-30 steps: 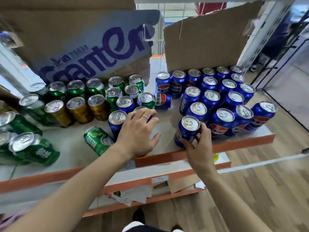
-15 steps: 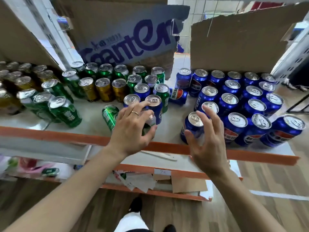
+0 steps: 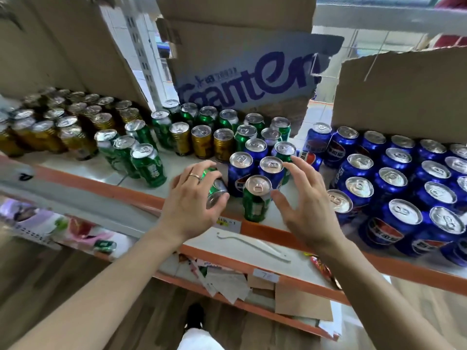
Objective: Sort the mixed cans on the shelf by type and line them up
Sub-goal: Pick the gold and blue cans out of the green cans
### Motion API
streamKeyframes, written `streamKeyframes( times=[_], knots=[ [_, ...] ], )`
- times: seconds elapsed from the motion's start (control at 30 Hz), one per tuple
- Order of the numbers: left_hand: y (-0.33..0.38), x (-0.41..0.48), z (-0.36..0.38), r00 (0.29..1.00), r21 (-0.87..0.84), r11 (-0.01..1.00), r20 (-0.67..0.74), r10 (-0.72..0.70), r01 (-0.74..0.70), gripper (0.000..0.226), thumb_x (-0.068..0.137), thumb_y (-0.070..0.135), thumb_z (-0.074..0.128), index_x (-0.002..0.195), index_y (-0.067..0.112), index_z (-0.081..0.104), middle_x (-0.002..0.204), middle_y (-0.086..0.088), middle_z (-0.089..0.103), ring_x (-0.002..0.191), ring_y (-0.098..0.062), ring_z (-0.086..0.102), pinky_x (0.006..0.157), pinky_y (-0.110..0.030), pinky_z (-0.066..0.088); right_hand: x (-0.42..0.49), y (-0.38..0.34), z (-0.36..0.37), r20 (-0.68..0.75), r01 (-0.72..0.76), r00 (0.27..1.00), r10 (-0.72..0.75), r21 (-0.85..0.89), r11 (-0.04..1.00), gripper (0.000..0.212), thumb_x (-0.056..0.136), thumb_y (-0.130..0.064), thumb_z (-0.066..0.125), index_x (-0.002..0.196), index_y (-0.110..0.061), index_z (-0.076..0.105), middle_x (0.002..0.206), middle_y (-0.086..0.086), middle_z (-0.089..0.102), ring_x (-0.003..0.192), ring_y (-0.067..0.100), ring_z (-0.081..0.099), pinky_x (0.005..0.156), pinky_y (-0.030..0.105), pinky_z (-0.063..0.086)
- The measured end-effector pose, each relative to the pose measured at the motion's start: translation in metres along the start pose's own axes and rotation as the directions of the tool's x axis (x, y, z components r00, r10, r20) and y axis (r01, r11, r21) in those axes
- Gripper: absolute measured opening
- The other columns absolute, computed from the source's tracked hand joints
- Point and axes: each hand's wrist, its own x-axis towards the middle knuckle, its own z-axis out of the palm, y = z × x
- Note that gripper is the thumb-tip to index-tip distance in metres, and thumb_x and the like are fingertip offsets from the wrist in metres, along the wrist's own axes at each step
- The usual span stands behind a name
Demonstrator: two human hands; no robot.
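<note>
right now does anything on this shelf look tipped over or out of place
Two cans lie on their sides: a green can under the left hand, and a blue can further back. Three gold cans stand inside the green rows.

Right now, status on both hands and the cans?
Left hand grips tipped green can. Right hand open beside upright green can. Blue cans crowd behind.

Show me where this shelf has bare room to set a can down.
Bare white shelf lies between the three leaning green cans, the upright gold cans and the left hand gripping a tipped green can. The blue can block is packed tight.
</note>
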Motion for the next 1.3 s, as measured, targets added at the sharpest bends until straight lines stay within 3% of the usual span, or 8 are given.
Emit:
streamKeyframes(
  times=[0.23, 0.37, 0.57, 0.73, 0.93, 1.1, 1.3],
  knots=[
    [-0.035, 0.028, 0.004, 0.999, -0.073, 0.997, 0.032, 0.037, -0.034, 0.053, 0.088, 0.053, 0.046, 0.124, 0.017, 0.061, 0.14, 0.001, 0.049, 0.13, -0.021, 0.043, 0.103, -0.045, 0.039, 0.028, -0.013, 0.02, -0.016, -0.043, 0.999, 0.042, -0.02, 0.999, 0.06, 0.093, -0.036, 0.062, 0.147, -0.019, 0.04, 0.155, -0.003, 0.035, 0.143, 0.014, 0.028, 0.114, 0.031, 0.028],
    [-0.055, 0.052, 0.006, 0.996, -0.104, 0.992, 0.044, 0.081, -0.077, 0.056, 0.087, 0.055, 0.043, 0.125, 0.017, 0.061, 0.14, 0.003, 0.049, 0.132, -0.018, 0.04, 0.103, -0.044, 0.038, 0.046, -0.02, 0.029, -0.035, -0.079, 0.996, 0.077, -0.037, 0.996, 0.057, 0.092, -0.035, 0.063, 0.143, -0.016, 0.046, 0.152, -0.002, 0.04, 0.141, 0.015, 0.032, 0.115, 0.035, 0.031],
    [-0.087, 0.081, 0.005, 0.988, -0.128, 0.983, 0.068, 0.141, -0.131, 0.056, 0.086, 0.056, 0.041, 0.124, 0.02, 0.06, 0.143, 0.005, 0.046, 0.135, -0.016, 0.037, 0.107, -0.041, 0.032, 0.07, -0.034, 0.041, -0.084, -0.162, 0.984, 0.157, -0.062, 0.985, 0.055, 0.091, -0.03, 0.066, 0.141, -0.014, 0.049, 0.149, -0.001, 0.044, 0.137, 0.015, 0.035, 0.11, 0.025, 0.027],
    [-0.11, 0.102, 0.005, 0.979, -0.152, 0.972, 0.069, 0.191, -0.179, 0.045, 0.09, 0.047, 0.057, 0.127, 0.022, 0.058, 0.144, 0.005, 0.045, 0.136, -0.016, 0.036, 0.109, -0.041, 0.031, 0.09, -0.044, 0.057, -0.101, -0.179, 0.98, 0.171, -0.076, 0.981, 0.053, 0.091, -0.027, 0.067, 0.139, -0.014, 0.051, 0.146, 0.001, 0.047, 0.135, 0.02, 0.041, 0.111, 0.037, 0.037],
    [-0.138, 0.12, 0.006, 0.971, -0.147, 0.968, 0.101, 0.218, -0.202, 0.046, 0.091, 0.045, 0.058, 0.131, 0.023, 0.056, 0.146, 0.004, 0.045, 0.137, -0.019, 0.036, 0.11, -0.043, 0.031, 0.107, -0.059, 0.075, -0.114, -0.209, 0.974, 0.196, -0.12, 0.97, 0.049, 0.092, -0.024, 0.066, 0.138, -0.011, 0.053, 0.145, 0.001, 0.048, 0.134, 0.014, 0.037, 0.106, 0.02, 0.025],
    [-0.152, 0.13, 0.007, 0.955, -0.175, 0.956, 0.14, 0.26, -0.235, 0.047, 0.092, 0.046, 0.054, 0.133, 0.022, 0.055, 0.147, 0.003, 0.045, 0.137, -0.02, 0.036, 0.111, -0.042, 0.029, 0.118, -0.068, 0.086, -0.122, -0.251, 0.964, 0.236, -0.131, 0.959, 0.049, 0.093, -0.026, 0.065, 0.138, -0.013, 0.052, 0.145, 0.0, 0.048, 0.135, 0.019, 0.04, 0.11, 0.032, 0.034],
    [-0.149, 0.149, 0.012, 0.936, -0.195, 0.937, 0.146, 0.32, -0.289, 0.044, 0.092, 0.044, 0.057, 0.13, 0.023, 0.055, 0.142, 0.008, 0.046, 0.131, -0.018, 0.039, 0.109, -0.04, 0.03, 0.13, -0.072, 0.09, -0.103, -0.254, 0.965, 0.24, -0.156, 0.954, 0.048, 0.093, -0.025, 0.064, 0.139, -0.014, 0.052, 0.142, -0.001, 0.05, 0.134, 0.017, 0.04, 0.11, 0.028, 0.032]
  ],
)
